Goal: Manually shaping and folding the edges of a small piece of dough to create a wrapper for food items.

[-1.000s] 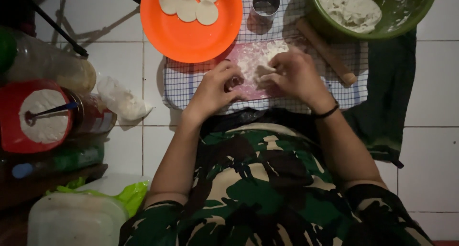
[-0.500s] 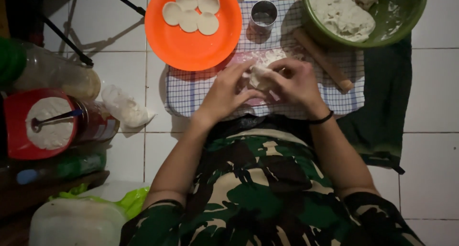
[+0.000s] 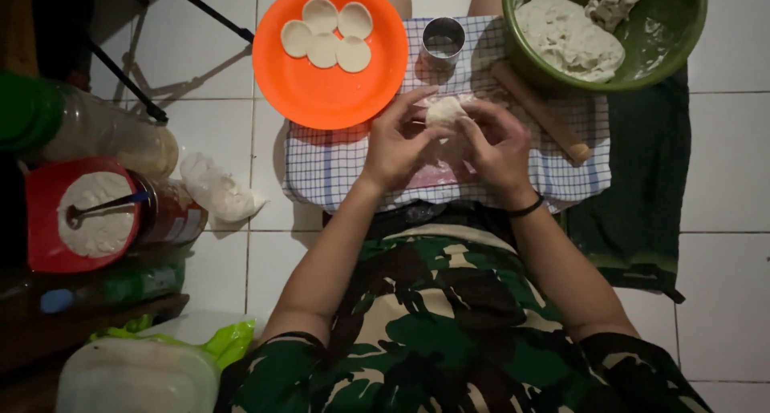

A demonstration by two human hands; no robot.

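Note:
A small lump of white dough (image 3: 443,111) is held between both hands above a blue-and-white checked cloth (image 3: 325,168). My left hand (image 3: 397,143) pinches it from the left, and my right hand (image 3: 499,144) cups it from the right; a black band circles that wrist. An orange plate (image 3: 329,88) with several round dough discs (image 3: 329,34) lies just beyond my left hand. A round metal cutter (image 3: 443,41) stands beyond the lump. A wooden rolling pin (image 3: 539,112) lies to the right of my right hand.
A green bowl (image 3: 672,40) with a big mass of dough sits at the far right. At the left stand a red tub of flour with a spoon (image 3: 87,212), a jar, a plastic bottle (image 3: 88,128) and a white bag (image 3: 216,190). A dark green cloth (image 3: 642,188) covers tiles at right.
Both hands have lifted the dough off the pink patch on the cloth and gathered it into a lump between the fingertips.

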